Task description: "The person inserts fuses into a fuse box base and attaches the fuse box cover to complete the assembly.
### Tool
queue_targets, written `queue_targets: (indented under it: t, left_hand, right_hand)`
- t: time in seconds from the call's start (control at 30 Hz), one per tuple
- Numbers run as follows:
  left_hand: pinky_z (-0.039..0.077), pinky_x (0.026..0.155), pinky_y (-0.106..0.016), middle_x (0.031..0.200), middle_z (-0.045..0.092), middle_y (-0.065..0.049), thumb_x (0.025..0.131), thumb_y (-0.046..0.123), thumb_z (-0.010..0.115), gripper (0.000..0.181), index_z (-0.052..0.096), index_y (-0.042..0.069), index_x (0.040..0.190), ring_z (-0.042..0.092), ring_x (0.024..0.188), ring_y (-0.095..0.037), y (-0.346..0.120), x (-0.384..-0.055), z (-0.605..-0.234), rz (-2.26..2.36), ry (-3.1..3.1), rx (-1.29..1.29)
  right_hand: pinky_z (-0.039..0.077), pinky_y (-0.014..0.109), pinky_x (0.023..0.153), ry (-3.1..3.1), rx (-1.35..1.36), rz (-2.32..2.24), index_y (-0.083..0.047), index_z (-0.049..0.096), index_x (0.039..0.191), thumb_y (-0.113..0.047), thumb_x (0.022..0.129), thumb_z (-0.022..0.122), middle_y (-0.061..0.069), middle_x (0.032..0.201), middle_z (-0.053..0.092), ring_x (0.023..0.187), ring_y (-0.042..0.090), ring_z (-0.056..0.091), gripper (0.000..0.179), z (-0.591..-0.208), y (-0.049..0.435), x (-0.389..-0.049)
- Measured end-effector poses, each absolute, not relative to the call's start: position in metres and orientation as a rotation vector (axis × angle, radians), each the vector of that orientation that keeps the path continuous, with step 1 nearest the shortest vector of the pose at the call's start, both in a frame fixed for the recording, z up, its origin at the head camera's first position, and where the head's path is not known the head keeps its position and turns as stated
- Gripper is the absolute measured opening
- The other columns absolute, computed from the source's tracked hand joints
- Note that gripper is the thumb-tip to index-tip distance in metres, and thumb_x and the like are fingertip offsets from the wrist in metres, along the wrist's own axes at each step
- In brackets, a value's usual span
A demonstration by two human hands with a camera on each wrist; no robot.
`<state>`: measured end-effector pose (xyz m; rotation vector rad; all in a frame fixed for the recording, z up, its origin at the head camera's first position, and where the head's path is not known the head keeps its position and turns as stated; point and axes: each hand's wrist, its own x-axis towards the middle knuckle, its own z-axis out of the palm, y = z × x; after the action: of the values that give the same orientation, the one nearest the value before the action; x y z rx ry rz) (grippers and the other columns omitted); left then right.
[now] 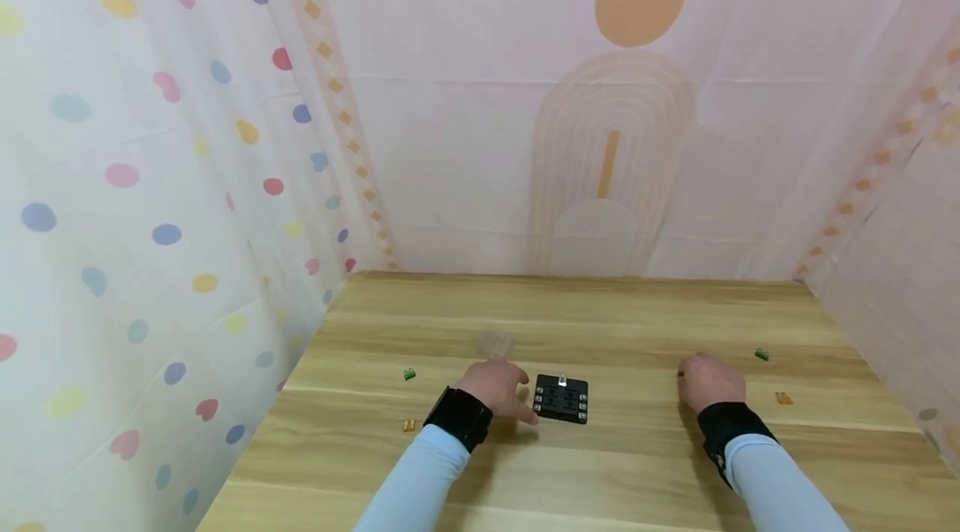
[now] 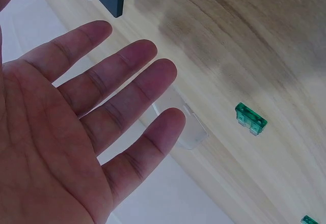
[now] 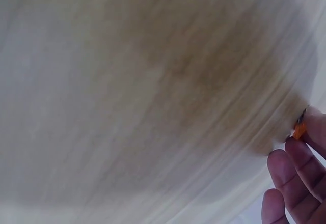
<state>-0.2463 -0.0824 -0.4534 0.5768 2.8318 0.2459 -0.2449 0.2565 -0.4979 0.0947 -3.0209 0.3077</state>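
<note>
A black fuse block [image 1: 561,399] with metal terminal screws lies flat on the table. My left hand [image 1: 495,388] is just to its left, fingers spread and palm bare in the left wrist view; it holds nothing. Beyond that hand lies a clear plastic cover [image 1: 497,343], partly behind the fingers in the left wrist view. Farther right, my right hand [image 1: 711,382] is low at the table, pinching a small orange blade fuse [image 3: 299,130] between thumb and fingertip. The head view hides that fuse behind the hand.
On the left lie a green blade fuse [image 1: 409,373] and an orange one [image 1: 408,425]. Another green fuse [image 1: 762,354] and orange fuse [image 1: 783,398] lie right of my right hand. Patterned curtains [image 1: 450,140] hang behind the wooden table [image 1: 637,474].
</note>
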Motion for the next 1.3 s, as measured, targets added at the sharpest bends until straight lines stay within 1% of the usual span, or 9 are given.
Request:
queue_targets:
  t: [0.13,0.3,0.53,0.7,0.87,0.97,1.07,1.17,1.3]
  left_hand:
    - [0.052,0.087,-0.040,0.117,0.070,-0.002,0.072,0.053,0.083,0.065,0.070,0.013,0.121,0.065,0.105,-0.023,-0.085,-0.247,-0.456,0.287,2.814,0.554]
    - [0.050,0.091,-0.041,0.120,0.069,-0.001,0.073,0.052,0.082,0.065,0.069,0.013,0.123,0.063,0.109,-0.024,-0.088,-0.249,-0.455,0.329,2.822,0.518]
    - [0.051,0.089,-0.040,0.114,0.071,-0.001,0.072,0.052,0.083,0.062,0.071,0.012,0.118,0.065,0.104,-0.024,-0.087,-0.246,-0.459,0.345,2.840,0.535]
    - [0.051,0.090,-0.039,0.113,0.071,0.000,0.071,0.054,0.083,0.063,0.072,0.013,0.117,0.065,0.104,-0.022,-0.083,-0.244,-0.462,0.327,2.852,0.546]
    - [0.050,0.089,-0.039,0.113,0.071,0.000,0.071,0.053,0.083,0.063,0.072,0.013,0.118,0.065,0.104,-0.022,-0.081,-0.244,-0.460,0.324,2.854,0.547]
    - [0.051,0.089,-0.039,0.114,0.071,0.000,0.072,0.052,0.083,0.063,0.071,0.013,0.119,0.065,0.104,-0.022,-0.081,-0.244,-0.459,0.314,2.860,0.548]
    - [0.051,0.089,-0.039,0.115,0.070,0.000,0.073,0.051,0.083,0.062,0.071,0.013,0.120,0.065,0.104,-0.022,-0.080,-0.245,-0.458,0.316,2.866,0.554]
    - [0.051,0.089,-0.039,0.116,0.070,0.000,0.073,0.051,0.082,0.062,0.071,0.013,0.120,0.065,0.105,-0.022,-0.079,-0.246,-0.457,0.318,2.874,0.554]
    - [0.051,0.089,-0.038,0.117,0.070,0.000,0.074,0.052,0.082,0.063,0.070,0.013,0.122,0.065,0.105,-0.021,-0.078,-0.249,-0.458,0.306,2.886,0.561]
  right_hand:
    - [0.053,0.047,0.061,-3.018,0.090,0.325,-0.004,0.076,0.088,0.002,0.083,0.066,0.014,0.085,0.067,0.077,0.031,0.065,0.012,-0.500,0.255,-0.244]
    - [0.053,0.046,0.060,-3.009,0.110,0.331,-0.004,0.074,0.087,0.000,0.083,0.068,0.011,0.082,0.066,0.073,0.028,0.063,0.008,-0.498,0.253,-0.248]
    - [0.051,0.043,0.058,-2.981,0.166,0.331,-0.006,0.072,0.083,0.001,0.084,0.065,0.008,0.077,0.067,0.067,0.022,0.060,0.010,-0.499,0.253,-0.244]
    - [0.050,0.043,0.058,-2.989,0.163,0.375,-0.005,0.071,0.081,-0.003,0.081,0.071,0.006,0.078,0.068,0.066,0.021,0.060,0.002,-0.500,0.252,-0.242]
    - [0.046,0.039,0.055,-2.987,0.170,0.407,-0.009,0.071,0.078,-0.004,0.082,0.070,0.002,0.075,0.066,0.062,0.017,0.054,0.007,-0.499,0.249,-0.242]
    - [0.045,0.037,0.054,-2.963,0.196,0.431,-0.010,0.072,0.080,-0.004,0.082,0.069,0.002,0.074,0.066,0.061,0.016,0.052,0.007,-0.496,0.246,-0.241]
    - [0.047,0.039,0.056,-2.941,0.209,0.460,-0.008,0.073,0.084,-0.004,0.083,0.069,0.006,0.078,0.068,0.063,0.018,0.055,0.006,-0.492,0.243,-0.240]
    - [0.051,0.043,0.060,-2.930,0.211,0.472,-0.005,0.075,0.091,-0.005,0.085,0.070,0.010,0.085,0.071,0.070,0.023,0.063,0.008,-0.489,0.239,-0.240]
    - [0.053,0.047,0.067,-2.920,0.239,0.482,-0.003,0.076,0.097,-0.004,0.086,0.070,0.014,0.092,0.072,0.080,0.032,0.067,0.012,-0.483,0.234,-0.240]
